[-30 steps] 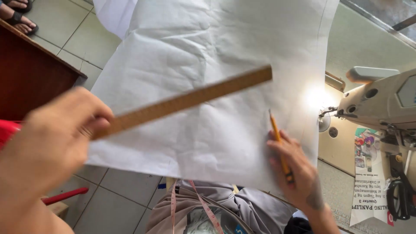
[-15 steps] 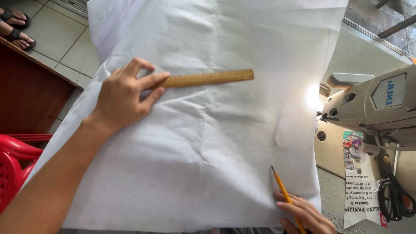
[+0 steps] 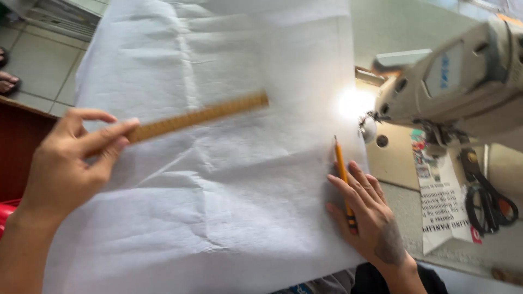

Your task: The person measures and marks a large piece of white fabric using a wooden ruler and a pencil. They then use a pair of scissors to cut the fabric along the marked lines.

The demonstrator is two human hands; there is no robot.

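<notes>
While gripped at its near end between thumb and fingers of the left hand (image 3: 68, 163), wooden ruler (image 3: 199, 116) now slants up and away to the right, far end lifted off or skimming the sheet; cannot tell which. 0.5 s ago lay flatter and pressed under the palm; since then swung and drawn toward the sheet's left edge. Judged as repositioning, not yet set for a line.

Right hand (image 3: 365, 209) lies flat, fingers extended, pinning the yellow pencil (image 3: 342, 177) under them against the sheet's right edge; point aimed away from the wrist. 0.5 s ago sat lower at the frame's bottom; has come up alongside the edge.

Under both hands: 1 large white paper sheet (image 3: 229, 218), thin, matte, heavily creased, draped over the work surface.

Right of the right hand: beige sewing machine (image 3: 463, 81), hard, smooth casing, lamp glare beside it. Beyond that, black-handled scissors (image 3: 487, 198) and a printed leaflet (image 3: 444, 209). Left of the left hand: dark wooden furniture edge (image 3: 19, 136), tiled floor (image 3: 43, 60).
</notes>
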